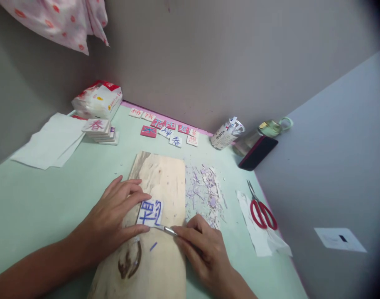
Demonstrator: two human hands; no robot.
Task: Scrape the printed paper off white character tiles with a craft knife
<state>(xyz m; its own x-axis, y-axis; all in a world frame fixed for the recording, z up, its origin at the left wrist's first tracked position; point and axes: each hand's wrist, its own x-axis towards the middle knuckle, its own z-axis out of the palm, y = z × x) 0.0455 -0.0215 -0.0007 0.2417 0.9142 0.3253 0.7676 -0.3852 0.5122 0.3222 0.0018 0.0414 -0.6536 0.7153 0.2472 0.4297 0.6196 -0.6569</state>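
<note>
Pressing down with spread fingers, the left hand (113,216) pins a small white tile with blue strokes (150,212) flat on a pale wooden board (160,174); thumb and forefinger bracket the tile's near and far edges. The right hand (202,249) is closed around a thin metal-tipped cutting tool (166,229), whose point meets the tile's lower right edge, just beside the left thumb. A short blue sliver (153,246) lies on the board between the two wrists. Immediately beyond the right hand, a heap of pale lilac shavings (205,193) covers the green tabletop (37,199). Further right of that hand, red-handled scissors (261,209) rest on a white paper scrap (258,232). Well beyond both hands, near the wall, lies a scatter of finished character tiles (169,131), some red, some white. Beyond the left hand stands a stack of tiles (100,130), with loose white tissues (49,141) and a tissue pack (98,99) to its left. Beyond the right hand stand a printed can (225,135), a dark phone (258,152) and a clear bottle (267,129).
</note>
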